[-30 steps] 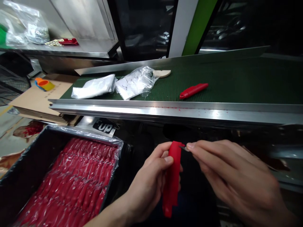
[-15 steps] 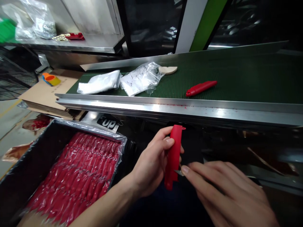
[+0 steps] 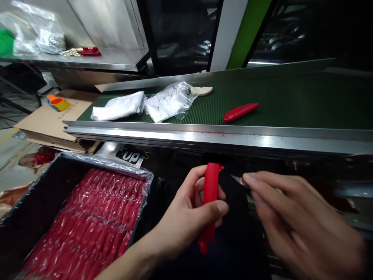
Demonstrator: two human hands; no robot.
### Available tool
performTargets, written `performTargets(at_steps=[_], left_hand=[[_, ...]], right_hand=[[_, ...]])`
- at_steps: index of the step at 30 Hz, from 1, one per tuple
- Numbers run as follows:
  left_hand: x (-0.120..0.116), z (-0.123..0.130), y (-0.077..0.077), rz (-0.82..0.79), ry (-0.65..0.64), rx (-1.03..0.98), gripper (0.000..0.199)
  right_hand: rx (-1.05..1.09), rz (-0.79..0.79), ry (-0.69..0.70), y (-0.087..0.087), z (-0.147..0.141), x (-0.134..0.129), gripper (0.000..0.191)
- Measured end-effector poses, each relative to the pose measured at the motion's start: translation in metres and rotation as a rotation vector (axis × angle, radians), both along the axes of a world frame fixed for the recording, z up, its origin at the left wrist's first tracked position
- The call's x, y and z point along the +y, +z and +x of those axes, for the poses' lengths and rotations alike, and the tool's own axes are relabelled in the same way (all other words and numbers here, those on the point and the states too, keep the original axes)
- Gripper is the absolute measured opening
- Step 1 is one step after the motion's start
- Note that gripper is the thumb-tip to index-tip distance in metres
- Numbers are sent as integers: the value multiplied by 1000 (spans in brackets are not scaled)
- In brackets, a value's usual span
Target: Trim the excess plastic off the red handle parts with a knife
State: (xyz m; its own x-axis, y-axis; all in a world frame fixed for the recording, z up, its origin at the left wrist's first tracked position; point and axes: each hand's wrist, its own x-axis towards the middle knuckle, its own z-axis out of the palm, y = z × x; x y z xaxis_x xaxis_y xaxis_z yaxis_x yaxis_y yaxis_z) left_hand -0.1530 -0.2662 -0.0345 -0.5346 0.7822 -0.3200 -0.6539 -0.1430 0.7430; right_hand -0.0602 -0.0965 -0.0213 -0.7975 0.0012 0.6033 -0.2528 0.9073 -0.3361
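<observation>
In my left hand (image 3: 186, 214) is a long red plastic handle piece (image 3: 211, 186), held upright with the thumb across its lower half. A small red bit sticks out at its top right edge. My right hand (image 3: 297, 217), partly blurred, pinches a small knife (image 3: 238, 179) whose pointed blade faces left. The blade is apart from the red piece, to the right of its upper part. Most of the knife is hidden by my fingers. Beyond the hands, a similar red piece (image 3: 241, 112) lies on the green conveyor belt (image 3: 279, 101).
A dark bin (image 3: 62, 163) at lower left holds many plastic-wrapped red pieces (image 3: 99, 217). Plastic bags (image 3: 170, 101) and a beige curved piece (image 3: 201, 91) lie on the belt. The belt's metal rail (image 3: 175, 134) runs in front. Flat cardboard (image 3: 43, 118) is stacked at left.
The knife has moved up and right, off the red piece's lower edge. My left thumb has slid down the piece. The whole view has shifted slightly.
</observation>
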Motion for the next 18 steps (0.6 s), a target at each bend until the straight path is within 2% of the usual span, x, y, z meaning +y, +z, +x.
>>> performTargets(at_steps=[3,13,18], left_hand=[[-4,4,0,1,-7,40,44],[-5,10,1,-36,-15,71,42],[-9,10,2,-50,-61,73,39]], right_hand=[[-19,57,2,-2,-3,1,41],[-16,66,-3,-8,0,0,44],[-23,92,5,-12,1,7,45]])
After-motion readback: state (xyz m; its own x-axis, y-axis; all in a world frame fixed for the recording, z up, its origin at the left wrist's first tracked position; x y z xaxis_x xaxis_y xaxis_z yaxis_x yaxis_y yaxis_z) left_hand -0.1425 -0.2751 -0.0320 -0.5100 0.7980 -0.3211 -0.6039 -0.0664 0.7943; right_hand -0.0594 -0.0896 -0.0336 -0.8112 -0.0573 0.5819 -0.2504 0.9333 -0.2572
